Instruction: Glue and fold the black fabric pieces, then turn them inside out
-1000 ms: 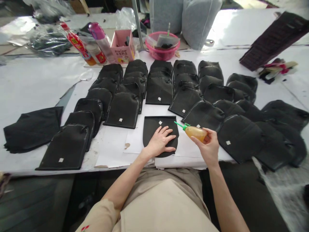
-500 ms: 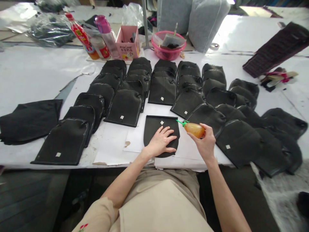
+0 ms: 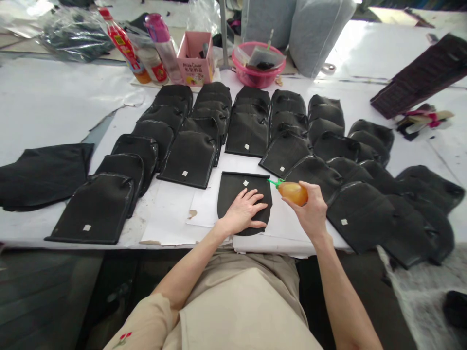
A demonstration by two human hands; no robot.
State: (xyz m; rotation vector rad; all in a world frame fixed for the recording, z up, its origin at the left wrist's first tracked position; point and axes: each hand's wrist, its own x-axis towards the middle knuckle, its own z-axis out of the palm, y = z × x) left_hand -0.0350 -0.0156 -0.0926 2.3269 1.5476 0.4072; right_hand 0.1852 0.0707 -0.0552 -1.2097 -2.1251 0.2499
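Note:
A flat black fabric piece (image 3: pixel 233 187) with a small white tag lies on white paper at the table's near edge. My left hand (image 3: pixel 245 211) presses flat on its lower half, fingers spread. My right hand (image 3: pixel 310 211) holds a small amber squeeze bottle (image 3: pixel 294 192) tilted sideways. Its green nozzle (image 3: pixel 274 183) points left and sits at the piece's upper right corner.
Several rows of black fabric pieces (image 3: pixel 189 158) fan across the white table (image 3: pixel 47 107). A folded black stack (image 3: pixel 44 172) lies at the left. At the back stand bottles (image 3: pixel 126 46), a pink box (image 3: pixel 197 63) and a pink bowl (image 3: pixel 259 73). Dark strips (image 3: pixel 419 75) lie far right.
The right hand has brought the bottle slightly left and up, so its nozzle now reaches the piece's corner. The left hand stays pressed on the piece. The view has tilted a little.

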